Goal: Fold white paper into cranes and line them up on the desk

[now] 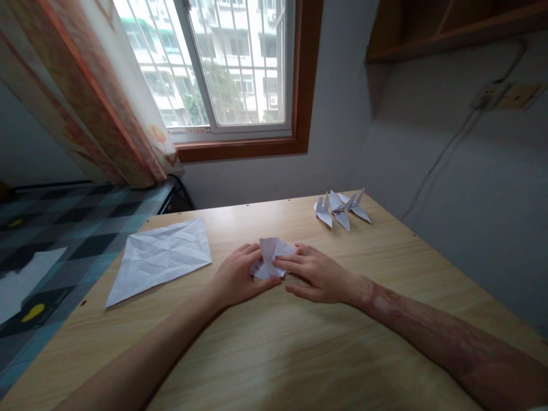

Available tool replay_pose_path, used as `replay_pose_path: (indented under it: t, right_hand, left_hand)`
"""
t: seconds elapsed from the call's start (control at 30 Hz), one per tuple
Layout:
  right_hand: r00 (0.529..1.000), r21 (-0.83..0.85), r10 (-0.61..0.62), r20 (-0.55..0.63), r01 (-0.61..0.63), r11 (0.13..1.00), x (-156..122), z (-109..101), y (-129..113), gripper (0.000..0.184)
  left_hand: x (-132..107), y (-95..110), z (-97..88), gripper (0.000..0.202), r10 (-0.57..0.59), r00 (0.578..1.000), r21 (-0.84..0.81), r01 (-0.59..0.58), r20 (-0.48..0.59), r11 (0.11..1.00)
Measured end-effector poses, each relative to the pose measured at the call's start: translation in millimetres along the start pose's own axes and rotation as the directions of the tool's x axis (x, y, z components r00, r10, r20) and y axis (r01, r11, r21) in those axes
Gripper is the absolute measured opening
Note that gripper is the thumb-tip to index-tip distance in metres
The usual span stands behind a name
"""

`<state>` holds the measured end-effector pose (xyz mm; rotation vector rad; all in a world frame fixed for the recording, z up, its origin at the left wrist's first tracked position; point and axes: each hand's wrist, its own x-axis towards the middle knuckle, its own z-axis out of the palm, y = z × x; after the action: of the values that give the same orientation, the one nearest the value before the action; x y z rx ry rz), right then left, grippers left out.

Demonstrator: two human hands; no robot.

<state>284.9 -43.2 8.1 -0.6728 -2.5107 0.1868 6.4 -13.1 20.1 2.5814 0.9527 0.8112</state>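
A small, partly folded piece of white paper (pixel 270 256) lies on the wooden table (pixel 299 342) in front of me. My left hand (pixel 237 278) is curled around its left side, fingers pinching the paper's lower edge. My right hand (pixel 319 275) lies on the table to the right, its fingers stretched out and pressing down on the paper's right part. Both forearms rest over the tabletop.
A creased white square sheet (pixel 160 257) lies flat at the table's left. Folded paper cranes (pixel 340 208) stand at the far right near the wall. A bed with a checked cover (pixel 64 228) sits left of the table, under a window and curtain.
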Motion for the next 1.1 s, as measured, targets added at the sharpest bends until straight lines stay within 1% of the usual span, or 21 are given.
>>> replay_pose_path:
  t: [0.07, 0.13, 0.23, 0.3, 0.37, 0.43, 0.53, 0.63, 0.73, 0.83, 0.9, 0.93, 1.0, 1.1]
  right_hand:
    - [1.000, 0.022, 0.016, -0.005, -0.016, 1.000, -1, 2, 2, 0.059]
    - [0.998, 0.050, 0.050, -0.030, -0.049, 0.998, -3, 4, 3, 0.063]
    - [0.995, 0.068, 0.091, -0.052, -0.087, 0.994, -4, 7, 5, 0.064]
    - [0.995, 0.063, 0.084, -0.049, -0.081, 0.995, -4, 7, 5, 0.061]
    - [0.996, 0.057, 0.073, -0.044, -0.071, 0.996, -4, 7, 4, 0.061]
    - [0.997, 0.051, 0.074, -0.037, -0.072, 0.996, -4, 6, 4, 0.061]
    - [0.997, 0.033, 0.073, -0.023, -0.072, 0.997, -3, 5, 3, 0.052]
    - [0.998, 0.036, 0.055, -0.023, -0.054, 0.998, -3, 4, 2, 0.044]
    - [0.993, 0.064, 0.077, -0.087, -0.071, 0.995, -3, 4, 2, 0.047]
    - [0.971, 0.067, 0.128, -0.204, -0.116, 0.991, -5, 6, 4, 0.059]
    - [0.954, 0.073, 0.164, -0.251, -0.150, 0.986, -5, 8, 7, 0.066]
    - [0.951, 0.077, 0.178, -0.255, -0.163, 0.984, -6, 9, 8, 0.066]
    - [0.955, 0.082, 0.192, -0.225, -0.177, 0.981, -6, 11, 11, 0.063]
    - [0.972, 0.079, 0.177, -0.156, -0.166, 0.983, -7, 13, 13, 0.061]
  left_hand:
    - [0, 1, -0.9, 0.036, 0.009, 1.000, 0.001, -0.009, 0.025, 1.000]
    - [0, 1, -2.1, 0.032, 0.006, 1.000, -0.015, -0.006, 0.024, 1.000]
    - [0, -2, -2.5, 0.022, -0.038, 0.999, -0.096, 0.041, 0.025, 0.995]
    - [1, -5, -1.5, 0.016, -0.090, 0.995, -0.177, 0.097, 0.048, 0.979]
    - [1, -8, 0.2, 0.019, -0.142, 0.987, -0.249, 0.155, 0.073, 0.956]
    - [0, -12, 1.7, 0.023, -0.173, 0.982, -0.297, 0.187, 0.072, 0.936]
    - [-1, -14, 2.6, 0.025, -0.194, 0.980, -0.340, 0.195, 0.039, 0.920]
    - [0, -13, 2.1, 0.025, -0.246, 0.969, -0.364, 0.234, 0.012, 0.902]
    - [-1, -12, 0.9, 0.027, -0.273, 0.962, -0.384, 0.260, 0.022, 0.886]
    - [-2, -10, -0.4, 0.030, -0.250, 0.965, -0.427, 0.259, 0.078, 0.867]
    - [-3, -7, -1.3, 0.030, -0.242, 0.962, -0.450, 0.272, 0.124, 0.850]
    - [-3, -6, -1.6, 0.030, -0.240, 0.961, -0.456, 0.278, 0.141, 0.845]
    - [-3, -4, -1.6, 0.030, -0.233, 0.960, -0.462, 0.278, 0.154, 0.842]
    - [-2, -5, 0.3, 0.033, -0.241, 0.962, -0.455, 0.272, 0.125, 0.848]
